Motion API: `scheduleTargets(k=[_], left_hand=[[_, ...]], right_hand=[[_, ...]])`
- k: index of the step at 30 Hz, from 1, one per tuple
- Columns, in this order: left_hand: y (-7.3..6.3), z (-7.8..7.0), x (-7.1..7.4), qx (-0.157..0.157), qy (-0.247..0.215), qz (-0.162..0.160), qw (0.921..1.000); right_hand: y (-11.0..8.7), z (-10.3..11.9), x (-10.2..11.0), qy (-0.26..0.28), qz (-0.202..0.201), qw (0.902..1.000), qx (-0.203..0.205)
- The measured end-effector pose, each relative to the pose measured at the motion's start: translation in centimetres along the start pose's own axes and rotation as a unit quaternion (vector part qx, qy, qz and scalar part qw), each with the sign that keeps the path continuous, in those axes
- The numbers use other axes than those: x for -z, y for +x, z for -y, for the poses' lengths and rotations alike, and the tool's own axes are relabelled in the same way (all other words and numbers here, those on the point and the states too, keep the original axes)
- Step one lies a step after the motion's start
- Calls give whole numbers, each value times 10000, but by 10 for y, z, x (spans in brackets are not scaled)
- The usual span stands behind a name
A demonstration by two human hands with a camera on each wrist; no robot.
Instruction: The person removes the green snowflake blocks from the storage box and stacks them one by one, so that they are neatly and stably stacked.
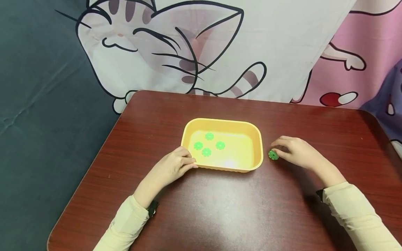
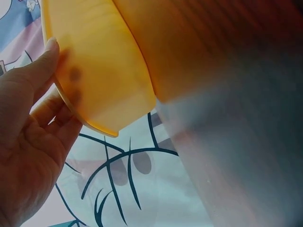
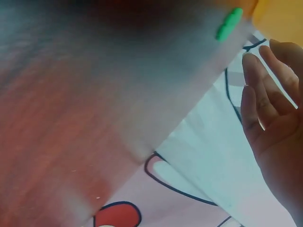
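Note:
A yellow plastic tray [image 1: 255,153] stands on the table, with several flat green notched discs [image 1: 220,145] lying on its floor at the left. My left hand [image 1: 176,162] grips the tray's near left corner. In the left wrist view, the thumb lies on one side of the tray wall [image 2: 104,71] and the fingers curl over the rim to the other. To the right of the tray, another green disc [image 1: 273,155] is on the tabletop. My right hand [image 1: 293,150] hovers beside that disc; the right wrist view shows its fingers [image 3: 253,71] loosely bent, apart from the disc [image 3: 229,23].
The dark red wooden table [image 1: 220,209] has rounded corners, and its far edge runs close to a hanging cloth [image 1: 282,42] printed with a cartoon cat. Grey-green fabric [image 1: 41,122] covers the area left of the table.

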State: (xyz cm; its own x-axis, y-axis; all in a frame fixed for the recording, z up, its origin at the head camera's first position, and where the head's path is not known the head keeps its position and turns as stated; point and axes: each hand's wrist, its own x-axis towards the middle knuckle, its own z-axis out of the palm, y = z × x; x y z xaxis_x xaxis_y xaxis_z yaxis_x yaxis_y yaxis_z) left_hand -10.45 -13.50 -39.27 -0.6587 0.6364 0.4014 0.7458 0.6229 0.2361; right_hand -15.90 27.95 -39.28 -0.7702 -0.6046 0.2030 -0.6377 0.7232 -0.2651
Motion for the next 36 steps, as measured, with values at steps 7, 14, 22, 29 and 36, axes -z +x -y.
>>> scheduleTargets(k=[7, 14, 22, 29, 36], left_hand=[[-1, -1, 2, -75, -11, -91, 9999], [-3, 0, 4, 12, -23, -36, 10000], [-3, -2, 5, 24, -69, -23, 10000], [-2, -2, 4, 73, -63, 16, 10000], [-4, -2, 4, -2, 2, 14, 10000]], right_hand=[[15, 10, 8, 81, -172, 9995, -267], [44, 24, 15, 725, -426, 9937, -739], [83, 43, 6, 1254, 192, 9906, -504], [108, 55, -15, 1415, 771, 9869, 5], [118, 70, -37, 1386, 931, 9848, 479]])
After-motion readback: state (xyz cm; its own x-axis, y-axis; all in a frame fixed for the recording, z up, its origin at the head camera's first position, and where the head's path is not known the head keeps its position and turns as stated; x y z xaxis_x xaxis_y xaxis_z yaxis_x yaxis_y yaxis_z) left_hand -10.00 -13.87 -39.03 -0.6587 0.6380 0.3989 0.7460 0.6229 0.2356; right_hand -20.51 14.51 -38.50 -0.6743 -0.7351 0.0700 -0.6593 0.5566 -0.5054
